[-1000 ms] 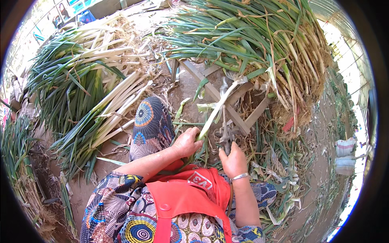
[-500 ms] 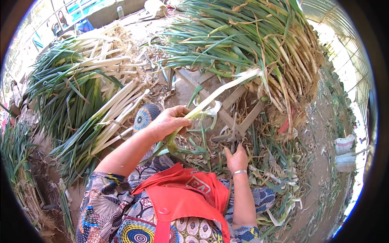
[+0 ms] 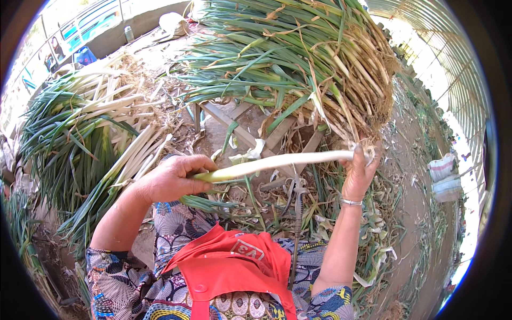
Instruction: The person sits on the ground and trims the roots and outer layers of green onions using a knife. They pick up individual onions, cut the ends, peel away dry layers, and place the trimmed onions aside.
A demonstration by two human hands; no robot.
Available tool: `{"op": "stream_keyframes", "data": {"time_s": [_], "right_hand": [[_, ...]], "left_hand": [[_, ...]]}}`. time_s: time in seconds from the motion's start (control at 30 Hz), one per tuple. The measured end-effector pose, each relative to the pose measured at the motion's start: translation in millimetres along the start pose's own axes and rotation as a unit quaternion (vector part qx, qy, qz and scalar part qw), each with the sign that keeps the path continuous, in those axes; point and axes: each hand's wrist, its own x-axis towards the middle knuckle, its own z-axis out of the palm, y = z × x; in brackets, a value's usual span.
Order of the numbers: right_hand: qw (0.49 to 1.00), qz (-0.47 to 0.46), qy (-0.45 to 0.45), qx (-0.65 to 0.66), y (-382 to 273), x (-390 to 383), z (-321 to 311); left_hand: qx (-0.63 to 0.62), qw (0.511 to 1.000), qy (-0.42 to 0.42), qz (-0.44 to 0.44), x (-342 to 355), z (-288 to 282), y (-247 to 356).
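Note:
Stretched nearly level in front of me is a peeled green onion (image 3: pixel 282 161), white toward its root end and green toward the leaves. My left hand (image 3: pixel 178 177) is closed round its green part. At the root end on the right, the fingers of my right hand (image 3: pixel 361 170) grip the onion near its roots. Between my forearms a metal nozzle-like tool (image 3: pixel 297 197) on a thin stem stands by my lap, touched by neither hand. A large pile of unpeeled green onions (image 3: pixel 288 64), with dry skins and roots, lies just beyond the right hand.
Cleaned green onions (image 3: pixel 122 141) are heaped at the left. Under the unpeeled pile is a slatted wooden rack (image 3: pixel 234 124). Leaf scraps (image 3: pixel 373 240) litter the floor at the right, with white sacks (image 3: pixel 444 178) farther out. A red apron (image 3: pixel 229 256) covers my front.
My right hand has left the nozzle-like tool and moved up and right to the onion's root end. The left hand has shifted left and down, swinging the onion from slanted to nearly level.

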Motion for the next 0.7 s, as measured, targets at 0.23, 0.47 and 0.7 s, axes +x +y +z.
{"op": "stream_keyframes", "data": {"time_s": [0.23, 0.47, 0.7], "right_hand": [[0.897, -0.117, -0.094, -0.417, 26, -20, -49], [0.760, -0.051, -0.008, -0.647, 123, 5, -243], [0.794, 0.273, -0.001, -0.543, 132, -72, -405]], "left_hand": [[0.128, 0.991, -0.018, 0.026, -35, 21, 22], [0.268, 0.962, 0.049, -0.012, -97, -23, 24], [0.470, 0.799, 0.309, -0.212, -163, -183, -13]]}}
